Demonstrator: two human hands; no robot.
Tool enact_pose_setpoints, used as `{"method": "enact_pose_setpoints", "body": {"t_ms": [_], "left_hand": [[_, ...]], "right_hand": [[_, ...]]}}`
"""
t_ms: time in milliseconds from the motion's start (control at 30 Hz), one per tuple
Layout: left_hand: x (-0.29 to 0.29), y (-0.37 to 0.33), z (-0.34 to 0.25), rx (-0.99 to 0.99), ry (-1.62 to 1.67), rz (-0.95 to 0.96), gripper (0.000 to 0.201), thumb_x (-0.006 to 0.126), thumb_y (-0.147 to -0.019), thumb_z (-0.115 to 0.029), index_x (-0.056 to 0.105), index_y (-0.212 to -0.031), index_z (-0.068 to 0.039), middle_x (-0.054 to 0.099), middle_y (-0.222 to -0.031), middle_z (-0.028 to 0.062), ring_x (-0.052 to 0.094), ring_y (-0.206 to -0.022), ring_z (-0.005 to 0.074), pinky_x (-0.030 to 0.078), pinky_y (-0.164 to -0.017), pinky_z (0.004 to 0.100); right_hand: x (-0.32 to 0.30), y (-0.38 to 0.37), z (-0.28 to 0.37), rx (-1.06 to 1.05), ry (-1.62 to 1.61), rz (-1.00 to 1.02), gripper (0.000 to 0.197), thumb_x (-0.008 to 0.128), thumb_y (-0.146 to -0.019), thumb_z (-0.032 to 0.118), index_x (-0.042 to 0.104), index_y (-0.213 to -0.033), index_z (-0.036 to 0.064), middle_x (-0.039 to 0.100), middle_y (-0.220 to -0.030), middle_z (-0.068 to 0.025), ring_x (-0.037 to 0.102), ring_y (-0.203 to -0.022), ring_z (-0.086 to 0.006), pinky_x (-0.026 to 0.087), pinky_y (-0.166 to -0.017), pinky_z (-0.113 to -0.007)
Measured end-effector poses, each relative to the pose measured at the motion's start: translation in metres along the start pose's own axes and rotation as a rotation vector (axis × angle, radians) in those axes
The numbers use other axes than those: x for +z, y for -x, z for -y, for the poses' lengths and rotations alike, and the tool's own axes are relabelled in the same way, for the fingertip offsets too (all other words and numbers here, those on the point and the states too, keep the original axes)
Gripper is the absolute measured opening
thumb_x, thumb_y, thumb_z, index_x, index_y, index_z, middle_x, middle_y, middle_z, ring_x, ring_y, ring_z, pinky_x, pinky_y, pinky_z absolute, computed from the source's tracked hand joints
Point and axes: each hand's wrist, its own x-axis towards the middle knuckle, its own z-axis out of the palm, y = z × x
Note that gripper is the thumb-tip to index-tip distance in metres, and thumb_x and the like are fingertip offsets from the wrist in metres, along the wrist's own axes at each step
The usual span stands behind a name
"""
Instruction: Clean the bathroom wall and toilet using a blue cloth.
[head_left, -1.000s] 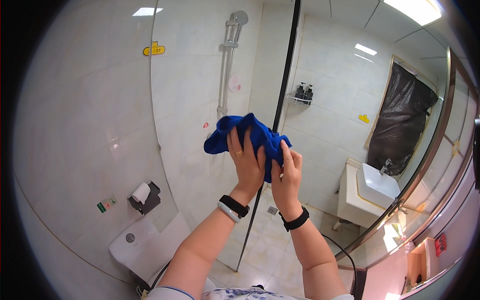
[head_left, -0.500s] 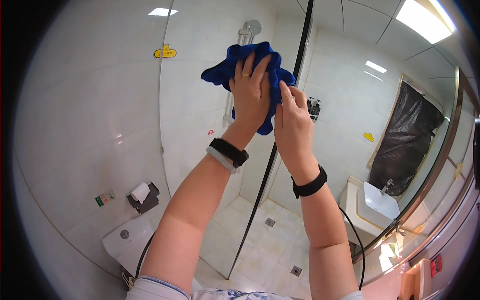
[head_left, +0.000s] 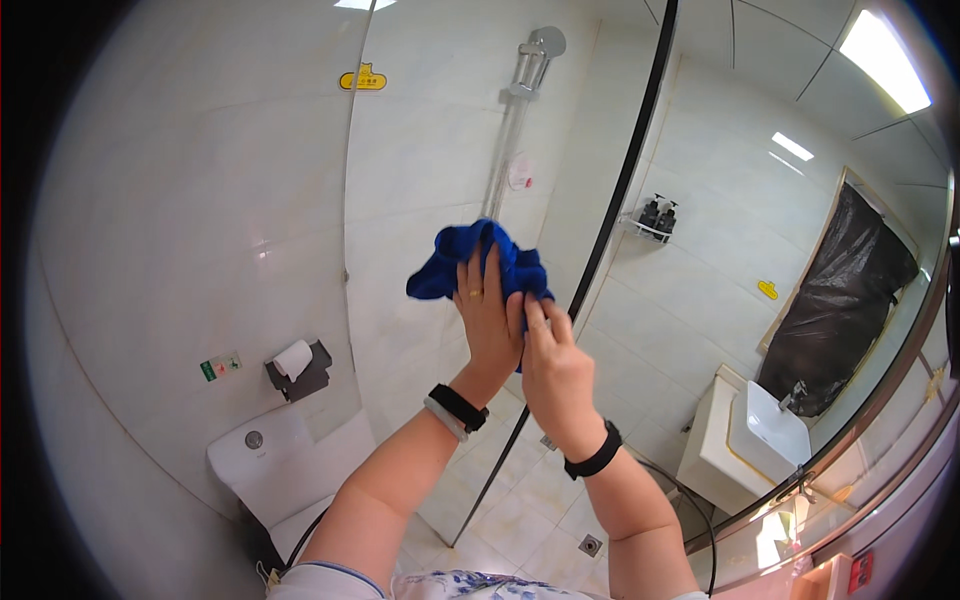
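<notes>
We list: blue cloth [head_left: 514, 264], left hand [head_left: 488, 325] flat on it, fingers straight; right hand [head_left: 560, 372] half-curled at its edge, grip unclear; work apparently under way, remainder unseen

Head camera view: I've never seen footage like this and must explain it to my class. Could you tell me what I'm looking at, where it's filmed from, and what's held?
There is no machine here, just a person's two bare hands. The pictures come from the left of two wide fisheye cameras worn on the head, so straight edges bend near the rim. The left hand lies on a crumpled blue cloth, fingers extended; the right hand has its fingers at the cloth's lower right, their exact grip hidden. Beyond are a shower head and, lower left, a toilet. At right, two dark pump bottles stand on a shelf, and a white basin sits on a counter.
</notes>
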Motion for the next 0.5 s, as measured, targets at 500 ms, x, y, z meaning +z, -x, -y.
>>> {"method": "enact_pose_setpoints", "body": {"t_ms": [500], "left_hand": [[0.014,-0.147,0.006,0.184,0.040,-0.457,0.031,0.050,-0.091,-0.015,0.044,-0.117,0.001,0.050,-0.115,0.0218,0.047,-0.107,0.0388,0.036,-0.091,0.0452]], "right_hand": [[0.014,0.036,0.010,0.137,-0.571,-0.008,0.045,0.054,-0.079,-0.009,0.049,-0.121,0.0029,0.044,-0.131,-0.0190,0.062,-0.095,-0.0254,0.053,-0.073,-0.031]]}}
